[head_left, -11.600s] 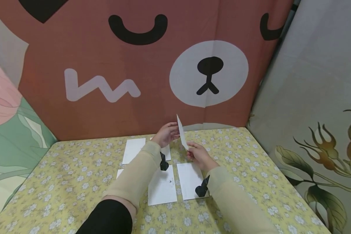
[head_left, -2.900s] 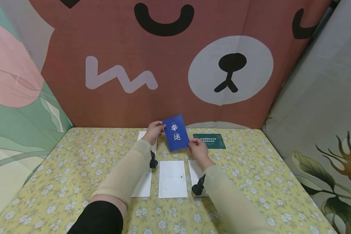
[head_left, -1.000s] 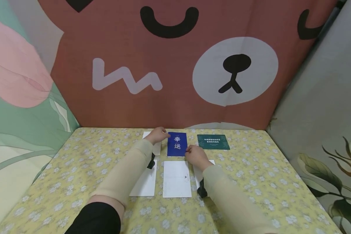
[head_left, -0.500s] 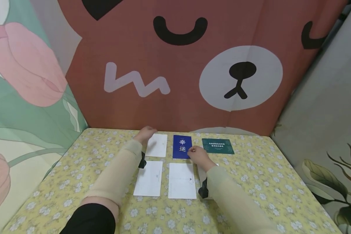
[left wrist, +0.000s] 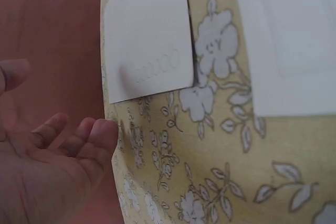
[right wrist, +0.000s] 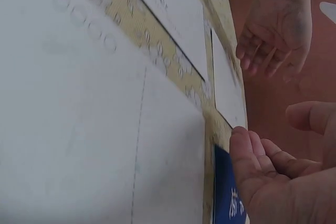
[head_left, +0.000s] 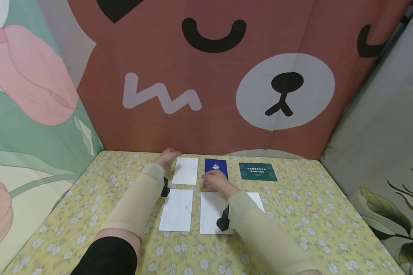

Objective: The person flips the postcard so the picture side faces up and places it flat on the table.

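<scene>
In the head view, my left hand (head_left: 167,157) hovers at the far left corner of a white card (head_left: 185,172) in the back row, loosely bent fingers holding nothing. My right hand (head_left: 216,179) passes over the lower part of a blue card (head_left: 216,163) with large white characters, hiding some of it. Thumb and fingers of the right hand (right wrist: 286,166) stand apart in the right wrist view, with nothing between them. A dark green card (head_left: 258,172) with white writing lies to the right of the blue one.
The front row has white cards: one at left (head_left: 176,210), one in the middle (head_left: 209,217) and one at right (head_left: 256,199), the last two partly under my right arm. A yellow flowered cloth (head_left: 123,198) covers the table. A brown bear-print curtain (head_left: 158,130) hangs behind.
The blue card, earlier held up in both hands, now lies flat in the back row. My left hand has moved left to the white card; my right hand has shifted left off the blue card's corner.
</scene>
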### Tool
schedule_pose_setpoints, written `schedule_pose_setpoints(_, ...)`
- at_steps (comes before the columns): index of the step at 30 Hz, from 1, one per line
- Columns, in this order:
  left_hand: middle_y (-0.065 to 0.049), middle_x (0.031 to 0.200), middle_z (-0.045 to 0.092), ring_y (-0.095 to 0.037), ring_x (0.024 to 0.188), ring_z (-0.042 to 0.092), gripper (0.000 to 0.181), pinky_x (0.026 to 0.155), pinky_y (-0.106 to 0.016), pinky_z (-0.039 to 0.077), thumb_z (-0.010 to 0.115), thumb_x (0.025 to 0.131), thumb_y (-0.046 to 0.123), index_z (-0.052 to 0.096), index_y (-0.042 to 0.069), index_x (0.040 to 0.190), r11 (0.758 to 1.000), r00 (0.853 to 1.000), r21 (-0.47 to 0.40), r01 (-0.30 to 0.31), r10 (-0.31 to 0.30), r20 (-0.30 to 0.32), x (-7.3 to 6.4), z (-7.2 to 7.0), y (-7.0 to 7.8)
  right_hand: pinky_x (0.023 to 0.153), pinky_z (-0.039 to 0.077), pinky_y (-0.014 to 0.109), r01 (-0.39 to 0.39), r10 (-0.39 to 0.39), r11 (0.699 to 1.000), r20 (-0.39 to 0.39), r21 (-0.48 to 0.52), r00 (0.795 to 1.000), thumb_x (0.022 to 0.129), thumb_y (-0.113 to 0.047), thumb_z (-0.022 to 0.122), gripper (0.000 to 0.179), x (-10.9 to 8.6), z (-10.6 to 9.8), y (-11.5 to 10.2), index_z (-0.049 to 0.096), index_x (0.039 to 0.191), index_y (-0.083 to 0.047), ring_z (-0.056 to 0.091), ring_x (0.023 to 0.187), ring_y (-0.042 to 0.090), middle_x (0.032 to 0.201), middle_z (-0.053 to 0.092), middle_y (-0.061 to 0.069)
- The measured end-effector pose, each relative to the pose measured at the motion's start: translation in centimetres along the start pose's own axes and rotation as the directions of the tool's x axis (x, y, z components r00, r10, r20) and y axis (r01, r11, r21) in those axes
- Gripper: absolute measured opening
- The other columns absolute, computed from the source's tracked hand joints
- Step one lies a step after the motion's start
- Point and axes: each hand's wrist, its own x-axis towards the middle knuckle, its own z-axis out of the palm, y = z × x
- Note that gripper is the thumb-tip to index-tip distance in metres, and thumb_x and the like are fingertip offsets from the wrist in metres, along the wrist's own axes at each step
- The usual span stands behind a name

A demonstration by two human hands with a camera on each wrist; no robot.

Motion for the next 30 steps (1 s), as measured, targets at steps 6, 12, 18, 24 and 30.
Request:
schedule_pose_setpoints(6, -0.024, 0.164, 0.024, -0.039, 0.150, 0.026, 0.068, 0.115, -0.053, 0.034, 0.053, 0.107, 0.027, 0.022, -0.004, 0.160, 1.000, 1.000, -0.006, 0.018, -0.018, -0.016, 0.9, 0.1, -0.8, 0.094, 0.055, 0.038, -0.040, 0.041, 0.998, -0.018, 0.042, 0.999, 0.101, -0.014, 0.064, 0.038, 0.5, 2.0, -0.2, 0.061, 0.129, 0.010, 0.066, 0.110, 0.031, 0.117, 0.068, 0.020)
schedule_pose_setpoints(12, -0.023, 0.162, 0.028, -0.038, 0.146, 0.031, 0.066, 0.110, -0.049, 0.040, 0.055, 0.106, 0.025, 0.027, -0.005, 0.157, 1.000, 1.000, -0.006, 0.018, -0.019, -0.012, 1.4, 0.2, -1.0, 0.091, 0.055, 0.036, -0.070, 0.070, 0.998, -0.042, 0.007, 0.997, 0.100, -0.014, 0.065, 0.031, 1.1, 2.6, -0.3, 0.065, 0.123, 0.008, 0.067, 0.104, 0.027, 0.109, 0.069, 0.016)
schedule_pose_setpoints(18, -0.023, 0.163, 0.026, -0.037, 0.148, 0.029, 0.067, 0.112, -0.050, 0.038, 0.054, 0.105, 0.022, 0.024, -0.006, 0.158, 0.999, 1.000, 0.039, 0.021, -0.021, -0.007, 1.6, 0.4, -0.3, 0.089, 0.055, 0.036, -0.085, 0.085, 0.996, -0.050, 0.004, 0.995, 0.099, -0.012, 0.067, 0.029, 1.7, 2.8, -0.5, 0.066, 0.121, 0.006, 0.065, 0.098, 0.024, 0.109, 0.068, 0.014)
schedule_pose_setpoints(24, -0.027, 0.167, 0.015, -0.043, 0.153, 0.017, 0.077, 0.118, -0.055, 0.029, 0.061, 0.101, 0.019, 0.020, -0.007, 0.161, 0.940, 0.999, 0.341, -0.021, 0.009, 0.037, 1.8, 0.7, -0.2, 0.066, 0.048, 0.029, -0.065, 0.047, 0.970, -0.079, -0.235, 0.996, 0.094, -0.018, 0.072, 0.023, 2.5, 2.9, -0.7, 0.071, 0.102, 0.004, 0.057, 0.064, 0.015, 0.076, 0.065, 0.005)
schedule_pose_setpoints(30, -0.026, 0.168, 0.008, -0.042, 0.154, 0.007, 0.080, 0.119, -0.058, 0.023, 0.067, 0.095, 0.016, 0.026, -0.005, 0.160, 0.888, 0.998, 0.456, -0.059, 0.053, 0.027, 2.5, 1.2, -0.8, 0.064, 0.044, 0.031, -0.062, 0.037, 0.937, -0.080, -0.344, 0.996, 0.092, -0.020, 0.076, 0.024, 2.6, 2.9, -1.0, 0.069, 0.096, 0.002, 0.053, 0.058, 0.015, 0.066, 0.060, 0.004)
